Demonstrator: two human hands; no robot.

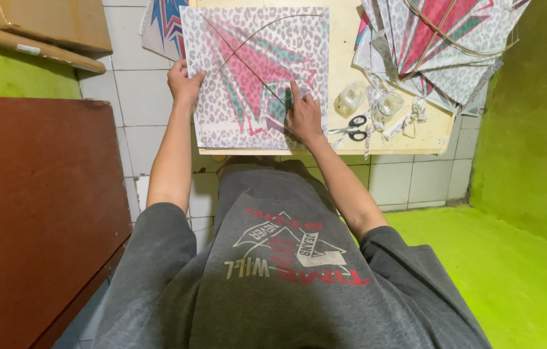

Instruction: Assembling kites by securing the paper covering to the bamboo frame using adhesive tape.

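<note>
Leopard-print kite [257, 71], pink-teal star, flat.

Grey short-sleeved cotton T-shirt [286, 278] is worn, w/ sleeves ending above the elbows; forearms left bare. A chest print in red, white & pale yellow is seen: arrow-like shapes plus lettering, upside down from the head cam. Fabric looks faded, slightly speckled. Left hand [185, 83] & right hand [304, 116] are bare; no gloves, rings or watch seen.

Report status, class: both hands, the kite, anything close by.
Left hand grips kite at its left edge. Right hand presses flat on it by the sticks. Scissors and tape rolls lie just right.
</note>
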